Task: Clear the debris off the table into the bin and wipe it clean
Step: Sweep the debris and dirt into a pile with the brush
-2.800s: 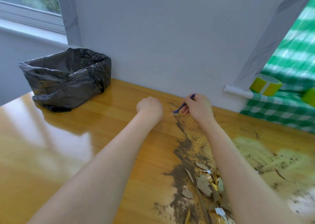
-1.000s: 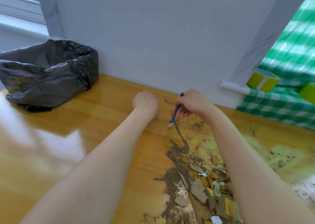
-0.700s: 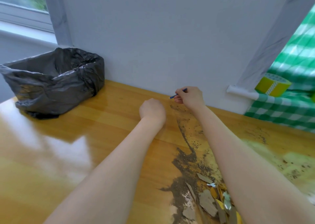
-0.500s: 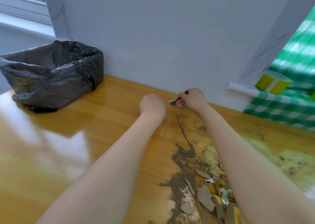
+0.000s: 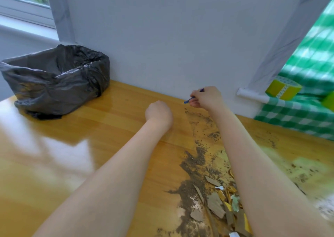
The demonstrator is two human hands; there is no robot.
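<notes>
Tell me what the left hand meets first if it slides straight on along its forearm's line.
Probably the white wall at the table's back edge: only bare wooden tabletop lies ahead of the left hand. The right hand with its thin blue-handled tool sits just right of that line; depth is uncertain.

The blue tool point(image 5: 190, 100) was largely hidden by the right hand point(image 5: 207, 97); the debris point(image 5: 215, 205) was cut off below.
</notes>
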